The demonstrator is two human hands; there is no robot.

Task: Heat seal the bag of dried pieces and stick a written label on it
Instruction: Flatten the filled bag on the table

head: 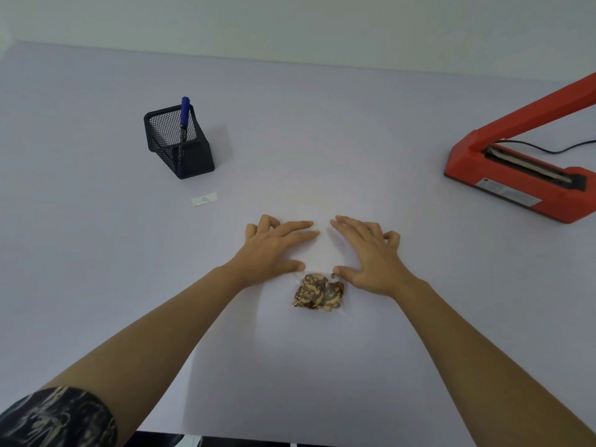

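Observation:
A clear plastic bag [322,250] lies flat in the middle of the table, with brown and tan dried pieces [319,291] bunched at its near end. My left hand [274,246] and my right hand [367,253] press flat on the bag's empty upper part, one on each side, fingers mostly straight and pointing inward. A small white label [204,199] lies on the table to the far left of the hands. The red heat sealer [519,175] stands at the right with its arm raised.
A black mesh pen holder [179,143] with a blue marker [184,121] stands at the back left. The sealer's black cable [548,148] runs off to the right. The table's near edge [258,438] is at the bottom.

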